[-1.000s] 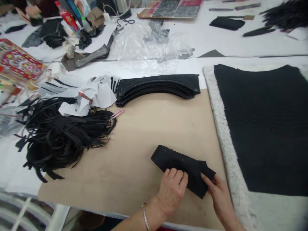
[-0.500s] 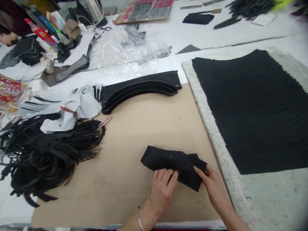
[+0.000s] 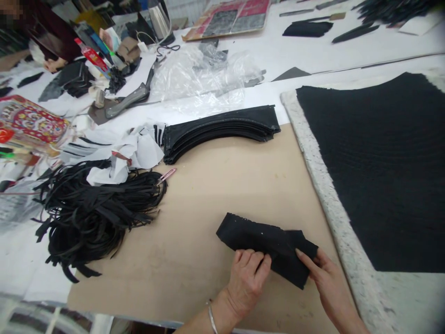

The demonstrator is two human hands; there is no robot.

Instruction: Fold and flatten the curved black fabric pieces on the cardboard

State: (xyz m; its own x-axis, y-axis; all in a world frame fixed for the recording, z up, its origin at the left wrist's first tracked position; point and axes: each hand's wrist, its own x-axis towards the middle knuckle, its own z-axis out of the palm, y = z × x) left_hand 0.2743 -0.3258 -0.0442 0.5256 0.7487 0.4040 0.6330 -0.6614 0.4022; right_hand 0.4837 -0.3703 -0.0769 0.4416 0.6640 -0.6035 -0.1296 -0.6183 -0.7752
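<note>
Between my hands is a folded piece of black fabric [image 3: 257, 234], resting low over the tan board [image 3: 194, 204]. My left hand [image 3: 248, 273], with a silver bangle at the wrist, has its fingers curled over the near edge of the piece. On the right end, my right hand [image 3: 321, 269] pinches the fabric between thumb and fingers. A stack of curved black pieces [image 3: 222, 125] lies at the back of the board. To the left spreads a heap of thin black strips [image 3: 104, 213], with a pink snipper-like tool [image 3: 167, 175] at its edge.
A large black sheet [image 3: 378, 176] lies on a pale slab [image 3: 320, 185] at the right. Clear plastic wrap [image 3: 201, 74], grey-handled scissors [image 3: 128, 99], a red bottle [image 3: 91, 55] and a kettle [image 3: 160, 21] stand or lie behind. At far left, another person's hand [image 3: 54, 64] shows.
The view has swung left, so everything sits further right in the picture. Both hands keep nearly the same hold on the black fabric.
</note>
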